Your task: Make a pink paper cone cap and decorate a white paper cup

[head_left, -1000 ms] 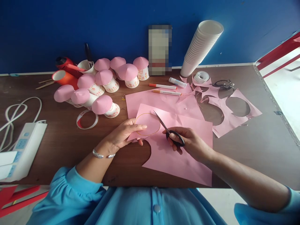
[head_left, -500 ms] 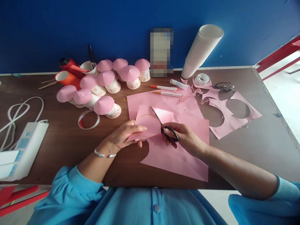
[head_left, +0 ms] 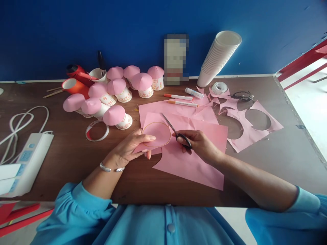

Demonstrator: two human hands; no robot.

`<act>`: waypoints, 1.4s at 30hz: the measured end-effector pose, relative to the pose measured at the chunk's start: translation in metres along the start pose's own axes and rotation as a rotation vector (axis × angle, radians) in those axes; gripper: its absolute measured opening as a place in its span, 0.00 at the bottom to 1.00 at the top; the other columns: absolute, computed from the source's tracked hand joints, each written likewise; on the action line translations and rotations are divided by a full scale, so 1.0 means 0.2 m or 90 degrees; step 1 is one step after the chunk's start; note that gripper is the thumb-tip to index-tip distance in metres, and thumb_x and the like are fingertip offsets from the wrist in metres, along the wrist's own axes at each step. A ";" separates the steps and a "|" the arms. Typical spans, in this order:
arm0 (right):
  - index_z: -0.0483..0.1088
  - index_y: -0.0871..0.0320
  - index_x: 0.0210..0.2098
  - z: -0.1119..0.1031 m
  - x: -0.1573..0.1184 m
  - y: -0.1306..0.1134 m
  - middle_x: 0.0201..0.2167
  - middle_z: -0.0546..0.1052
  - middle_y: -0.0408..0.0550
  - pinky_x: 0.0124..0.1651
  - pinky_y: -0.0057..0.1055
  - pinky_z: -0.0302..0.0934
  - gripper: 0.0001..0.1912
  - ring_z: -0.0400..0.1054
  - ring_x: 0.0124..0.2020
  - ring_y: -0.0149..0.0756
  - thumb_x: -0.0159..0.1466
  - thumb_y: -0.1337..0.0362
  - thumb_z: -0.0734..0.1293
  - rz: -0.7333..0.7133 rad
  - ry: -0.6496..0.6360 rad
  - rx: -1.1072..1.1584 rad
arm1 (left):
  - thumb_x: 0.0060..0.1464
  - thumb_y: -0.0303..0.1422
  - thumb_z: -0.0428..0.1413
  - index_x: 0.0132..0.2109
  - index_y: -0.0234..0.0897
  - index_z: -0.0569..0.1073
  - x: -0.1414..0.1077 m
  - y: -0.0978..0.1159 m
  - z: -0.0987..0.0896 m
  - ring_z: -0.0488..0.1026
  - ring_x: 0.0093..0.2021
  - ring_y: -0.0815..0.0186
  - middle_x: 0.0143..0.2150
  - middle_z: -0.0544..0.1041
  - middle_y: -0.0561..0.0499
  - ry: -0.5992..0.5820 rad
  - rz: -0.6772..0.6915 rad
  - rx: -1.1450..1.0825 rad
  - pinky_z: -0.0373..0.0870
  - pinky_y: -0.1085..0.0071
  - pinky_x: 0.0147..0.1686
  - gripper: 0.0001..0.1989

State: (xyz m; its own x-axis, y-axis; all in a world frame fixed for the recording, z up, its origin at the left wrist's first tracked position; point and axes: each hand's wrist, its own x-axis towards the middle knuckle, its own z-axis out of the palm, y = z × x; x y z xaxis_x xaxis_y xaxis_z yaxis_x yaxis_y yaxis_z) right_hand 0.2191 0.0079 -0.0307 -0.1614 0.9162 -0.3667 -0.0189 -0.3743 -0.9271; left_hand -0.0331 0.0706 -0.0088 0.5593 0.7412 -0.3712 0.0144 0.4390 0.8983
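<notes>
Between thumb and fingers, my left hand pinches a piece of pink paper with a yellowish circle drawn on it. My right hand is closed on the black handles of a pair of scissors. The blades point up and to the left, over the right part of the paper beside the circle's outline; they look closed or nearly so. Beneath both hands lies a larger pink sheet with a curved cut on its left edge.
Several paper cups with pink cone roofs stand at back left. A tape ring lies before them. Markers, a glue stick, pink offcuts and a tall cup stack are behind and right. A power strip sits far left.
My left hand has shifted slightly left with the pink paper. The scissors have moved a little left too, and their blades look closer together. The large sheet's lower right corner sits higher.
</notes>
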 end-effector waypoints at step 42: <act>0.72 0.55 0.48 0.00 0.04 -0.05 0.34 0.76 0.44 0.37 0.32 0.67 0.26 0.70 0.36 0.35 0.56 0.49 0.78 -0.190 0.095 -0.060 | 0.48 0.40 0.70 0.38 0.34 0.82 0.20 0.10 0.16 0.79 0.36 0.61 0.36 0.84 0.48 0.115 0.066 -0.002 0.76 0.67 0.39 0.15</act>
State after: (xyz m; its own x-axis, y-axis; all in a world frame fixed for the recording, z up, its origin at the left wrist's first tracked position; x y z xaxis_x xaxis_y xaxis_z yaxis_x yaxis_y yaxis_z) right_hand 0.2187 0.0201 -0.0244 -0.0162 0.9968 -0.0786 0.0485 -0.0777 -0.9958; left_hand 0.0162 0.0922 0.0031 0.3999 0.8617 -0.3124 -0.0380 0.3561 0.9337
